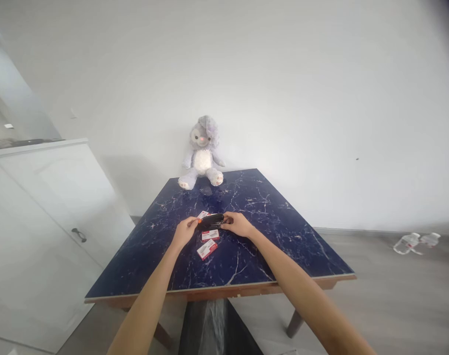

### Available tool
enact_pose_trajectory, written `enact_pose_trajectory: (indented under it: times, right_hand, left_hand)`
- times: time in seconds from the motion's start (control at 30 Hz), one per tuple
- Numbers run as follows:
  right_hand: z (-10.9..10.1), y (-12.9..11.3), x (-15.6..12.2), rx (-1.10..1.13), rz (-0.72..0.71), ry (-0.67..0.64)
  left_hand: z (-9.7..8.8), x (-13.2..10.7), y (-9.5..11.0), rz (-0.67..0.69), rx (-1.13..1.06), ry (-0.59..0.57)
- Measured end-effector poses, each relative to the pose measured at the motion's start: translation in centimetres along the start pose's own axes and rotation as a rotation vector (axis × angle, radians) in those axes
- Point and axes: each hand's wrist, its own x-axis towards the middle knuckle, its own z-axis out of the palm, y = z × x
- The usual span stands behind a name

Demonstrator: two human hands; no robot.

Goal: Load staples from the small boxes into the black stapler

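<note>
Both my hands hold a black stapler (pixel 211 220) with an orange end just above the dark blue marble-patterned table (pixel 283 231). My left hand (pixel 185 230) pinches its orange left end, fingers closed. My right hand (pixel 238 224) grips its right end, fingers wrapped round it. Below the stapler lie two small red-and-white boxes (pixel 207 249), one nearer me and one (pixel 210 235) just under the stapler. A third box (pixel 203 214) peeks out behind the stapler.
A grey-and-white plush rabbit (pixel 203 154) sits at the table's far edge against the white wall. A white cabinet (pixel 43 222) stands to the left. Two plastic bottles (pixel 413 242) lie on the floor at the right.
</note>
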Motion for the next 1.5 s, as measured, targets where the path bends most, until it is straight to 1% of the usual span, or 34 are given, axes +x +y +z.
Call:
enact_pose_trajectory:
  times: [0.13,0.27,0.37,0.47,0.53,0.6,0.67,0.73,0.8,0.83,0.87,0.93,0.97,1.0,1.03,1.13,1.17,1.2,1.27,1.33,1.4,1.5]
  right_hand:
    - [-0.1,-0.1,0.1,0.060,0.021,-0.014]
    - [-0.5,0.3,0.2,0.103,0.062,-0.045]
    - [-0.6,0.6,0.3,0.115,0.097,-0.006]
    - [-0.2,0.6,0.4,0.217,0.137,0.035]
    - [0.0,0.3,0.4,0.278,0.179,0.053]
    - [0.0,0.0,0.3,0.279,0.212,0.073]
    - [-0.4,-0.1,0.1,0.207,0.226,0.129]
    - [-1.0,-0.2,-0.1,0.103,0.233,0.248]
    - [-1.5,-0.2,-0.2,0.062,0.233,0.348]
    - [-1.7,-0.2,-0.3,0.087,0.226,0.353]
    - [-1.7,-0.2,-0.3,0.134,0.213,0.322]
    - [-1.5,-0.3,-0.2,0.222,0.191,0.202]
    - [-1.4,-0.4,-0.2,0.232,0.200,0.172]
    - [-1.3,-0.4,-0.2,0.211,0.225,0.184]
    - [-1.3,-0.5,-0.1,0.168,0.259,0.237]
    - [-1.6,-0.6,-0.3,0.060,0.331,0.463]
    - [-1.7,-0.7,-0.4,0.050,0.324,0.499]
    - [-1.8,-0.9,-0.5,0.045,0.299,0.505]
    - [-1.5,-1.5,-0.8,0.013,0.210,0.462]
    - [-0.7,-2.3,-1.3,-0.070,0.092,0.374]
    - [0.6,-3.3,-1.9,-0.183,-0.020,0.252]
    - [2.4,-4.8,-3.2,-0.335,-0.165,0.019]
  left_hand:
    - [0.2,-0.2,0.2,0.003,-0.001,0.004]
    - [0.3,0.0,0.3,-0.001,-0.079,-0.008]
    - [0.2,0.2,0.2,-0.018,-0.115,-0.027]
    - [0.2,0.1,0.1,-0.035,-0.101,-0.035]
    - [0.3,0.0,0.2,-0.031,-0.085,-0.021]
    - [0.4,-0.2,0.4,-0.027,-0.073,0.000]
    - [0.4,-0.4,0.5,-0.023,-0.066,0.014]
    - [0.3,-0.6,0.7,-0.014,-0.060,0.012]
    - [0.2,-0.8,0.8,-0.004,-0.051,0.007]
    - [0.2,-0.9,0.9,0.000,-0.048,0.000]
    - [0.1,-1.0,1.0,0.005,-0.044,-0.013]
    - [0.1,-1.2,1.1,0.026,-0.028,-0.043]
    - [0.1,-1.2,1.1,0.036,-0.019,-0.059]
    - [0.0,-1.2,1.0,0.044,-0.018,-0.073]
    - [0.0,-1.2,0.9,0.046,-0.027,-0.078]
    - [-0.2,-0.9,0.3,0.009,-0.080,-0.053]
    - [-0.3,-0.8,0.0,-0.009,-0.095,-0.035]
    - [-0.3,-0.7,-0.2,-0.028,-0.106,-0.016]
    - [-0.4,-0.7,-0.6,-0.059,-0.133,0.004]
    - [-0.6,-0.8,-0.9,-0.078,-0.179,0.006]
    - [-0.9,-0.9,-1.1,-0.092,-0.218,0.016]
    - [-1.6,-1.2,-1.2,-0.116,-0.263,0.045]
